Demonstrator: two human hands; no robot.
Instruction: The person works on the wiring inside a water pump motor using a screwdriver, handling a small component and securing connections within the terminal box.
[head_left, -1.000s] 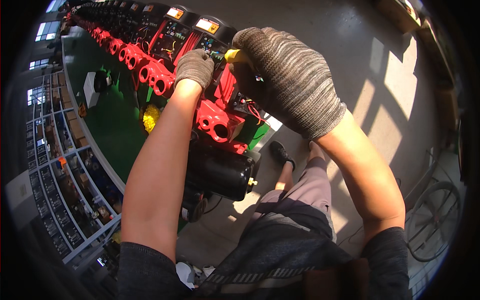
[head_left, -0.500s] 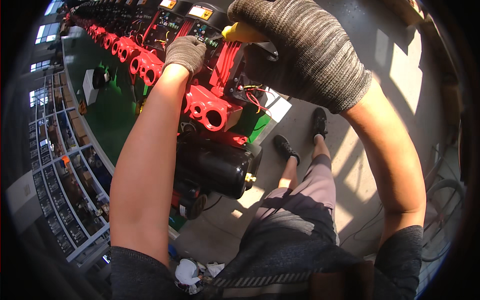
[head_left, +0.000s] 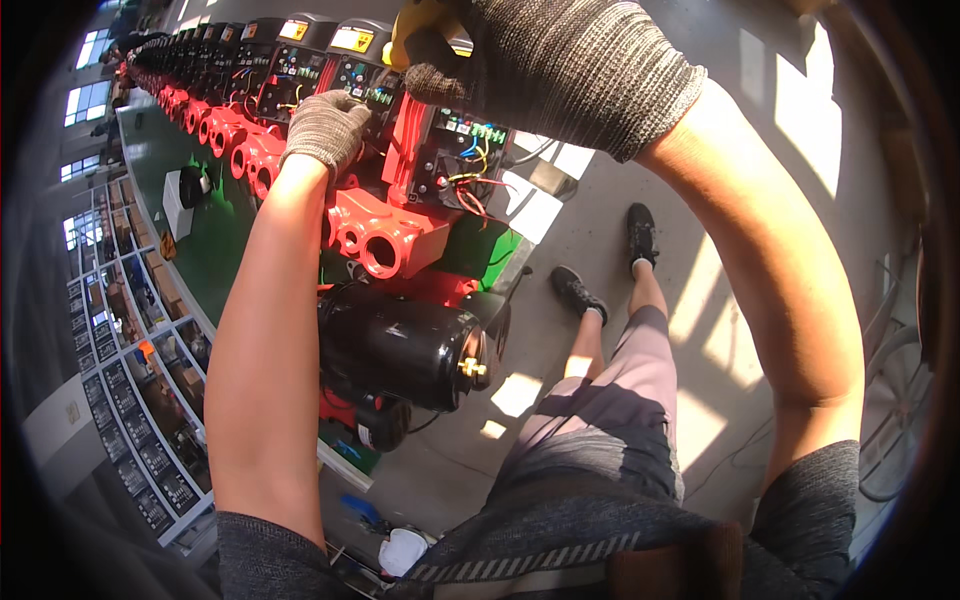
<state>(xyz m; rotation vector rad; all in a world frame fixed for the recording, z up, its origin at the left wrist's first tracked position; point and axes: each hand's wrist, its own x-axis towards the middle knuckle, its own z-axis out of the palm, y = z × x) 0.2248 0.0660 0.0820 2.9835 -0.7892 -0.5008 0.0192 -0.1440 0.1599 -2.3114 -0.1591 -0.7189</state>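
My left hand point(head_left: 328, 130), in a grey knitted glove, is closed with its fingertips at the open wiring box point(head_left: 365, 84) of a red pump unit. Whatever it pinches there is hidden. My right hand point(head_left: 575, 75), gloved alike, is wrapped round a yellow tool point(head_left: 418, 28) near the top of that box; the tool's kind cannot be made out. Below the right hand, another open box point(head_left: 462, 150) shows green terminals and loose coloured wires. The nearest red pump casting point(head_left: 385, 235) has round ports facing me, and a black cylindrical tank point(head_left: 395, 340) lies beside it.
A long row of like units point(head_left: 200, 85) runs away to the far left on a green bench top point(head_left: 150, 150). A white box-like piece point(head_left: 178, 200) stands on it. Shelving point(head_left: 150, 350) lies left; a pale carton or sheet point(head_left: 533, 212) is by the bench end.
The units have shifted left in view. My right hand has moved up and left with the yellow tool, uncovering the nearest wiring box. My left hand stays at the neighbouring box.
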